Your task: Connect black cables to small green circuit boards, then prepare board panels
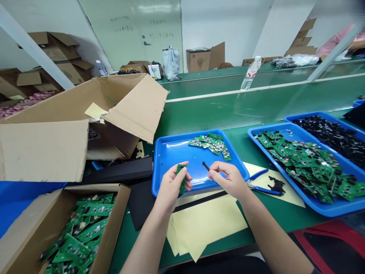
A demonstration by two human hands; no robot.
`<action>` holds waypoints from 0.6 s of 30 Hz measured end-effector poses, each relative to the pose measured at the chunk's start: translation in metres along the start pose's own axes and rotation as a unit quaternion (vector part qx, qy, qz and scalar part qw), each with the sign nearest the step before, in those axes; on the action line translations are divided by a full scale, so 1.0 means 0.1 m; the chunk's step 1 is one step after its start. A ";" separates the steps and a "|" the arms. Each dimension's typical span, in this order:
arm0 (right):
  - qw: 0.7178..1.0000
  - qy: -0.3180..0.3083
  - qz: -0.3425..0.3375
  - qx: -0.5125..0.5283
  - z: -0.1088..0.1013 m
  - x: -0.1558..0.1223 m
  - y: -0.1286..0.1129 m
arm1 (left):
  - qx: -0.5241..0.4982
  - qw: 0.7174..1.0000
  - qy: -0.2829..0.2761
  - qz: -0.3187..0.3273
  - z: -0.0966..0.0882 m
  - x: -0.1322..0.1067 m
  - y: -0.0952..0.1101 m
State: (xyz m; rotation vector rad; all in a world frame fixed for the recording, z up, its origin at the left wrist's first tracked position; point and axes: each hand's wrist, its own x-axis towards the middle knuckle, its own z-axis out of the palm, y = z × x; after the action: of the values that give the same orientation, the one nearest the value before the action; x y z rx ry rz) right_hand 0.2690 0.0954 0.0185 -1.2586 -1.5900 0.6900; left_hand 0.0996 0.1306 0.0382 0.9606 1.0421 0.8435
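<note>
Left hand (171, 186) has a firm grip on a small green circuit board (181, 179), held upright over the near edge of the blue tray (171, 156). Right hand (228, 179) pinches a little black strip (205, 166) just beside it, a few boards (212, 144) piled at the tray's far side on the green counter (228, 110).

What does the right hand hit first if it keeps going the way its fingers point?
Likely the green circuit board pinched in the left hand. The right hand, holding a black strip, points left over the blue tray; depth is unclear.
</note>
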 end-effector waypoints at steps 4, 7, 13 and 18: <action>0.994 -0.029 -0.079 -0.066 0.07 -0.02 0.02 | -0.052 0.994 -0.068 -0.061 0.05 -0.01 -0.05; 0.988 -0.040 -0.108 -0.107 0.12 -0.03 0.05 | -0.047 0.993 -0.083 -0.069 0.08 -0.01 -0.10; 0.974 -0.047 -0.143 -0.170 0.15 -0.03 0.08 | -0.038 0.991 -0.095 -0.087 0.10 0.00 -0.13; 0.969 -0.048 -0.145 -0.193 0.16 -0.03 0.09 | -0.032 0.991 -0.097 -0.091 0.11 -0.01 -0.13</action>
State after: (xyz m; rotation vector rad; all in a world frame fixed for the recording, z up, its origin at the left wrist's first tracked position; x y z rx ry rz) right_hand 0.2581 0.0976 0.0033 -1.2406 -2.0072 0.2656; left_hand 0.1110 0.1229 0.0281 0.8599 0.9132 0.6161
